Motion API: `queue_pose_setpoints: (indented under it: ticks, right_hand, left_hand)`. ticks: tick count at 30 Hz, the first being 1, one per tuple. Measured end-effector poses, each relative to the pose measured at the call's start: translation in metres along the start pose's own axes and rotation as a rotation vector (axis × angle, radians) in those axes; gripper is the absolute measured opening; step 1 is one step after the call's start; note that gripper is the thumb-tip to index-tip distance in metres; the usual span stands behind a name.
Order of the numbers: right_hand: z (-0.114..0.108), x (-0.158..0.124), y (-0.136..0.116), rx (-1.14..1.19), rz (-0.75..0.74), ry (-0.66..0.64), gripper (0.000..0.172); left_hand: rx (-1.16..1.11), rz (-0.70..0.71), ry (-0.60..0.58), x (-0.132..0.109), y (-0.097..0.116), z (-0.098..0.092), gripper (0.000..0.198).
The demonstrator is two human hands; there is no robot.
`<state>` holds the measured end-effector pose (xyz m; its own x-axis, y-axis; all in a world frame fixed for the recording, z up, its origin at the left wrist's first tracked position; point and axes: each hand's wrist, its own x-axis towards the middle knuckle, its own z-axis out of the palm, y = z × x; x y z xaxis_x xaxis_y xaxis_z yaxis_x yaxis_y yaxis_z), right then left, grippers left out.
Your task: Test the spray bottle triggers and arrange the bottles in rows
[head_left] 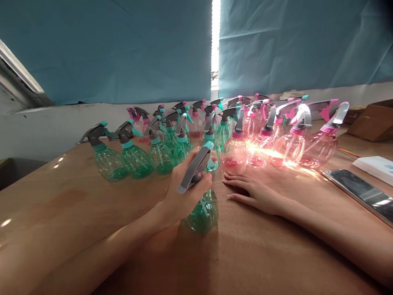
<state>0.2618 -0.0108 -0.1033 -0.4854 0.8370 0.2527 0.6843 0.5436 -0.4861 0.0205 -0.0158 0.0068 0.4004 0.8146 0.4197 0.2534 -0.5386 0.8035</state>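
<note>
My left hand (184,192) is wrapped round the neck of a green spray bottle (203,213) with a grey and teal trigger head. The bottle is near the middle of the table; whether its base touches the wood I cannot tell. My right hand (251,190) lies flat on the table with its fingers stretched out and apart, holding nothing. Just beyond its fingertips stands a pink spray bottle (233,151). Ahead of my left hand is a row of green spray bottles (136,162), each with a little dark green showing at the bottom.
More pink spray bottles (288,147) stand at the right, in bright sunlight. A phone (362,190) lies at the right beside a white box (376,168). Farther back is a cardboard box (373,121). Blue curtains (123,53) hang behind the wooden table (61,221).
</note>
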Motion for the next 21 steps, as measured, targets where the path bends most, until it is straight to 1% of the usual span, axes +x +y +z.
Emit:
queue_pose_setpoints:
  ticks: [2, 7, 10, 15, 21]
  right_hand:
    - [0.0002, -0.0002, 0.0002, 0.010, -0.004, 0.008, 0.054]
    - [0.0001, 0.0001, 0.0001, 0.005, 0.007, -0.005, 0.056]
    - [0.0002, 0.0003, 0.0004, -0.014, 0.008, -0.021, 0.058]
    - [0.0011, -0.0005, 0.0019, -0.016, 0.004, -0.008, 0.055]
    - [0.0017, -0.0013, 0.0045, 0.005, 0.003, -0.010, 0.055]
  left_hand:
    - [0.002, -0.005, -0.007, 0.0000, -0.0007, -0.0003, 0.025]
    - [0.010, -0.008, -0.025, -0.0005, -0.0039, -0.0015, 0.013]
    - [-0.001, -0.026, -0.022, -0.0009, -0.0029, -0.0013, 0.016]
    - [-0.003, -0.007, -0.010, -0.0003, -0.0004, 0.0001, 0.023]
    - [-0.012, 0.025, -0.028, 0.0001, -0.0049, -0.0011, 0.027]
